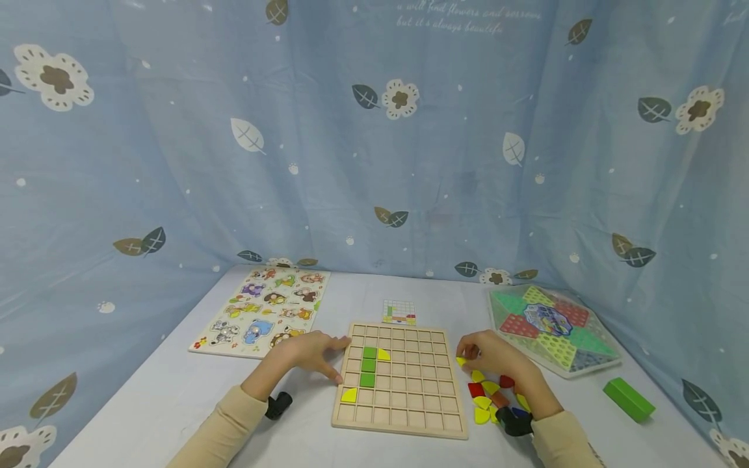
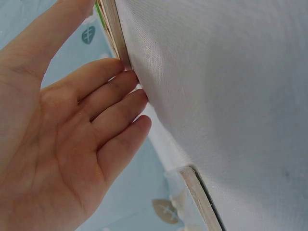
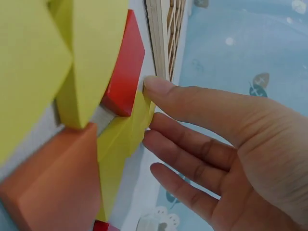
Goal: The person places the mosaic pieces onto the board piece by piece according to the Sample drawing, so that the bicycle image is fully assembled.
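A wooden grid board (image 1: 412, 402) lies on the table, with green square blocks (image 1: 368, 365) and two yellow quarter-circle blocks (image 1: 349, 394) in its cells. My left hand (image 1: 316, 354) rests against the board's left edge, thumb and fingers spread apart. In the left wrist view its fairly straight fingertips (image 2: 129, 77) touch the board's side. To the right of the board, my right hand (image 1: 494, 357) pinches a yellow block (image 1: 461, 361) between thumb and fingers. Loose yellow, red (image 3: 126, 67), orange (image 3: 57, 183) and blue blocks lie below that hand, partly hidden by the wrist.
A small pattern card (image 1: 399, 311) lies behind the board. An animal puzzle board (image 1: 234, 351) stands at the back left. On the right are a hexagonal game board (image 1: 552, 318) and a long green block (image 1: 629, 399). A patterned blue curtain (image 1: 374, 162) hangs behind the table.
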`<state>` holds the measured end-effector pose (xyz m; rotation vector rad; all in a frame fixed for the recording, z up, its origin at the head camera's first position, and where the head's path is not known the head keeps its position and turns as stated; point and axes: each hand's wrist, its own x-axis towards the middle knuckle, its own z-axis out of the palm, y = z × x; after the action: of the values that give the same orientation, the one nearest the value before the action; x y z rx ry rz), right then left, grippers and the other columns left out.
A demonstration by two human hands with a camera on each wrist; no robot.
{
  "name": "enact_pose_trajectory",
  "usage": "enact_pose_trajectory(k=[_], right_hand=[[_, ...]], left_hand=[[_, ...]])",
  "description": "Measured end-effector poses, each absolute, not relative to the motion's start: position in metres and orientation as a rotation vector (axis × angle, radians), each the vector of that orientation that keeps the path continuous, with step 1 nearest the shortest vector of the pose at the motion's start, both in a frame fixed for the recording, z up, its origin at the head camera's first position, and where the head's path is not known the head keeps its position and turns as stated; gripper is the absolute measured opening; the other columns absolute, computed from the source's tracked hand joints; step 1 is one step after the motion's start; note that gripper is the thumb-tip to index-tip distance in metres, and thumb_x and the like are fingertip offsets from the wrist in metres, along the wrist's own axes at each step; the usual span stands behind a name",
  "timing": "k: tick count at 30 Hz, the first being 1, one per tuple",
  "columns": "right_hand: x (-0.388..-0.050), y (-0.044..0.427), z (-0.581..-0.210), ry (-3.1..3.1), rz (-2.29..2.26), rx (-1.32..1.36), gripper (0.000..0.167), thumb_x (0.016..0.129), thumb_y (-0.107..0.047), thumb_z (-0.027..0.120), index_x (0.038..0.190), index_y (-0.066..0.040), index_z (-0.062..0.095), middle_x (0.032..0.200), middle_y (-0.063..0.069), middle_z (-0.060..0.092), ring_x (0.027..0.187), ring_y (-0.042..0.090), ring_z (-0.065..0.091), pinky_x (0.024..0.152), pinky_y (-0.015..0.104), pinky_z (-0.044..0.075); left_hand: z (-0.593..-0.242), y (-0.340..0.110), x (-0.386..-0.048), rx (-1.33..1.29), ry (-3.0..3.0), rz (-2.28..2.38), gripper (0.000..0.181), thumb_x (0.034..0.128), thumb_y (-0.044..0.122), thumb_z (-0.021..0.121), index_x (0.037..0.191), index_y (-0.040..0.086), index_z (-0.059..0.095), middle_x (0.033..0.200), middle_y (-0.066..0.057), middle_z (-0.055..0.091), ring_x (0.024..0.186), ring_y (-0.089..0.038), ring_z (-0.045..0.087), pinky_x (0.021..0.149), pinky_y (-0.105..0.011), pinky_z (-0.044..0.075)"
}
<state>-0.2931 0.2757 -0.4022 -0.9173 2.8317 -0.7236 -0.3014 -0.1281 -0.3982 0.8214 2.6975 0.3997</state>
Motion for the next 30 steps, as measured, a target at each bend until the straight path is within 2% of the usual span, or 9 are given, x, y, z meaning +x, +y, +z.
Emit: enact_pose_trajectory(k=[9, 16, 24, 30], right_hand=[[-0.293, 0.2752, -0.4016, 2.795, -0.739, -0.953, 0.022, 0.078, -0.003, 0.078, 0.099, -0.008, 0.071, 0.088, -0.001, 0.065, 0.082, 0.021, 0.059, 0.069, 0.028, 0.054], [-0.2928, 0.275, -0.4013, 2.782, -0.76, -0.963, 0.019, 0.08, -0.001, 0.077, 0.097, -0.007, 0.07, 0.085, 0.0, 0.065, 0.077, 0.015, 0.06, 0.067, 0.025, 0.054], [-0.2938, 0.2743, -0.4026, 2.817, -0.73, -0.93, 0.021, 0.08, -0.003, 0.076, 0.1, -0.006, 0.07, 0.089, 0.001, 0.065, 0.08, 0.021, 0.059, 0.067, 0.025, 0.054], [-0.2931, 0.2717, -0.4028, 2.844, -0.712, -0.919, 0.016, 0.08, -0.005, 0.077, 0.095, -0.007, 0.069, 0.083, -0.001, 0.064, 0.075, 0.015, 0.058, 0.067, 0.025, 0.054]], left_hand=[[-0.3979, -0.1279, -0.3014, 0.82, 2.695, 0.4, 0.088, 0.0732, 0.047, 0.08, 0.146, 0.015, 0.044, 0.148, -0.008, 0.044, 0.134, -0.031, 0.041, 0.108, -0.046, 0.036], [-0.3981, -0.1272, -0.301, 0.828, 2.697, 0.399, 0.086, 0.0736, 0.046, 0.08, 0.146, 0.016, 0.045, 0.147, -0.008, 0.044, 0.133, -0.031, 0.042, 0.108, -0.045, 0.037], [-0.3975, -0.1278, -0.301, 0.852, 2.698, 0.403, 0.085, 0.0742, 0.046, 0.08, 0.146, 0.014, 0.045, 0.147, -0.008, 0.045, 0.133, -0.032, 0.042, 0.107, -0.046, 0.037], [-0.3979, -0.1282, -0.3013, 0.849, 2.698, 0.404, 0.086, 0.074, 0.046, 0.08, 0.146, 0.014, 0.045, 0.147, -0.008, 0.044, 0.133, -0.032, 0.042, 0.107, -0.046, 0.037]])
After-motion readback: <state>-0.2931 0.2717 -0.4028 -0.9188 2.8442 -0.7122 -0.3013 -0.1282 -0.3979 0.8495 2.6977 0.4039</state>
